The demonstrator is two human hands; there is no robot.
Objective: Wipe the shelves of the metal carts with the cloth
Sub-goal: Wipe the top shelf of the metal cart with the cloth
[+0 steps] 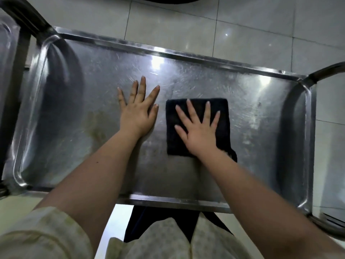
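Note:
The top shelf of a stainless steel cart [252,113] fills the middle of the head view, scratched and shiny, with a raised rim. A folded black cloth [173,126] lies flat on the shelf, right of centre. My right hand [199,129] presses on the cloth with straight, spread fingers. My left hand [139,111] rests flat on the bare metal just left of the cloth, fingers spread. A yellowish stain [96,128] marks the shelf to the left of my left forearm.
A tubular handle [325,70] curves up at the cart's right end and a dark frame bar [22,14] at the left end. A second metal shelf [7,40] shows at the far left. Pale tiled floor [242,21] lies beyond the cart.

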